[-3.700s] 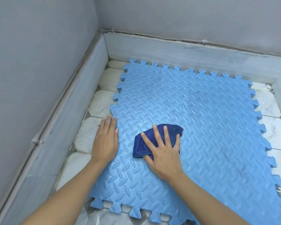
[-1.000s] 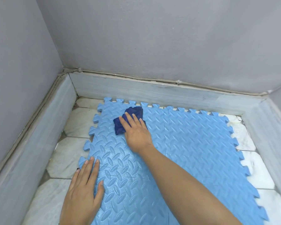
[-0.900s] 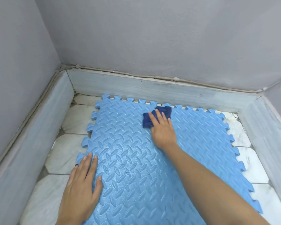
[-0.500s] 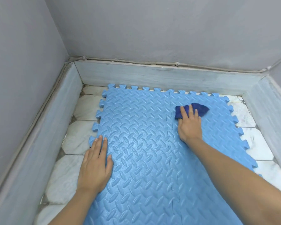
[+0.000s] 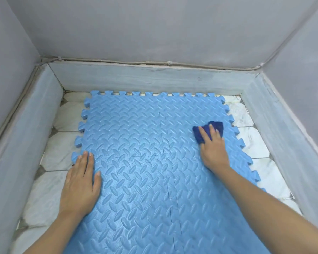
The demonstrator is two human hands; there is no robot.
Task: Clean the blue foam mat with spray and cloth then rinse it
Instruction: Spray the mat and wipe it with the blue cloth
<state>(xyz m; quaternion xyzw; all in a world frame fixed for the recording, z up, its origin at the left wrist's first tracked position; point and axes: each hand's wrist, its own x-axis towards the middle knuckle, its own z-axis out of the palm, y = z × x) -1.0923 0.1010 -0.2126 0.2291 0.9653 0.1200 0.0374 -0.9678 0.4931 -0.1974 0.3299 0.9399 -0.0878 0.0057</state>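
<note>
The blue foam mat [image 5: 136,153], made of interlocking tiles with a raised leaf pattern, lies flat on the tiled floor. My right hand [image 5: 212,149] presses a dark blue cloth [image 5: 202,133] onto the mat near its right edge, fingers spread over the cloth. My left hand [image 5: 80,184] lies flat, palm down, on the mat's left edge, partly over the floor. No spray bottle is in view.
White marble floor tiles [image 5: 62,125] show around the mat on the left and right. A low grey ledge [image 5: 154,79] and grey walls enclose the floor on three sides.
My right hand has swept the cloth from the mat's far left corner across the far edge to the right side, then a little nearer. My left hand stays flat on the left edge.
</note>
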